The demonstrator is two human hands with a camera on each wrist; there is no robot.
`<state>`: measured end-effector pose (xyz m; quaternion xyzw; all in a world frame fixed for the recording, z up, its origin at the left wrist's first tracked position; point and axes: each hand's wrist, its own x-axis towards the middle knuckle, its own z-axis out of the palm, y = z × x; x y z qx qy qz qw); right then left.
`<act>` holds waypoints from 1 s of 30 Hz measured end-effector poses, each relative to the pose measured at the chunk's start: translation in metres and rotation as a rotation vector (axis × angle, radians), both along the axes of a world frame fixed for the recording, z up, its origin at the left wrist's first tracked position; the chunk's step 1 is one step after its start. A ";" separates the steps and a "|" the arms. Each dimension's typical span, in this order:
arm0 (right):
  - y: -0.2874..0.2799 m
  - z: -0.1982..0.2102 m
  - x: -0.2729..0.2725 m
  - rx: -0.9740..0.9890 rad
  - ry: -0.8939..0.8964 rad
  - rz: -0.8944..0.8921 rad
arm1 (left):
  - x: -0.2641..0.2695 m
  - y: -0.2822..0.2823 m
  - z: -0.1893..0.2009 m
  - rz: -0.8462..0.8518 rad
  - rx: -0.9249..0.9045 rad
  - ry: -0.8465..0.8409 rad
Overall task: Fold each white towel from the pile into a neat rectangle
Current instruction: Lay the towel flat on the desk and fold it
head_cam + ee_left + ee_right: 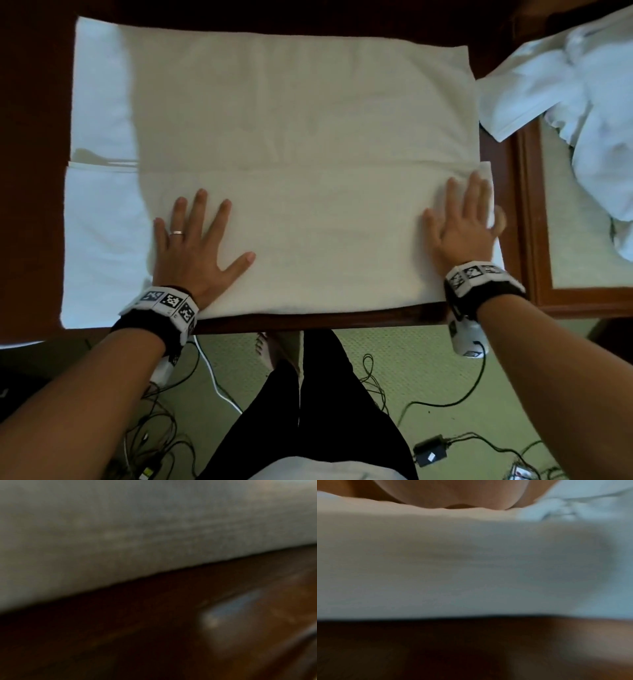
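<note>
Towel (308,222) matt terry cloth; table (308,323) glossy dark wood.

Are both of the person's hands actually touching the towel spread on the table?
Touching. The head view shows the left hand and right hand lying flat, straight fingers spread, on the near folded layer of the towel; no gap shows.

A white towel (301,144) is spread flat across the dark wooden tabletop (34,102). Its near part has been folded over the rest, so that a straight hem edge runs from left to right across the middle, and a thicker doubled band lies along the near edge of the tabletop. The left end is seen brightly lit. In the wrist views only blurred white cloth is shown (120,527) (471,568). A crumpled pile of white towels (575,102) is heaped to the right, its near corner hanging towards the spread towel.
</note>
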<state>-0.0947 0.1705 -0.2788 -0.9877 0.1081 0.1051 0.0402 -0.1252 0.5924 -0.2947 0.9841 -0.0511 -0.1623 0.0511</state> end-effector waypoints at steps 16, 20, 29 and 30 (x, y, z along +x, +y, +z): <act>0.096 -0.005 -0.002 0.105 0.147 0.369 | 0.050 0.090 0.031 0.077 0.169 0.046; 0.094 0.004 -0.003 0.112 0.229 0.373 | 0.012 0.047 0.019 -0.030 0.061 0.136; 0.097 0.040 -0.025 0.142 0.290 0.313 | 0.027 0.039 0.065 0.097 -0.013 0.235; 0.097 0.044 -0.016 0.151 0.280 0.308 | 0.040 0.041 0.071 0.106 -0.002 0.273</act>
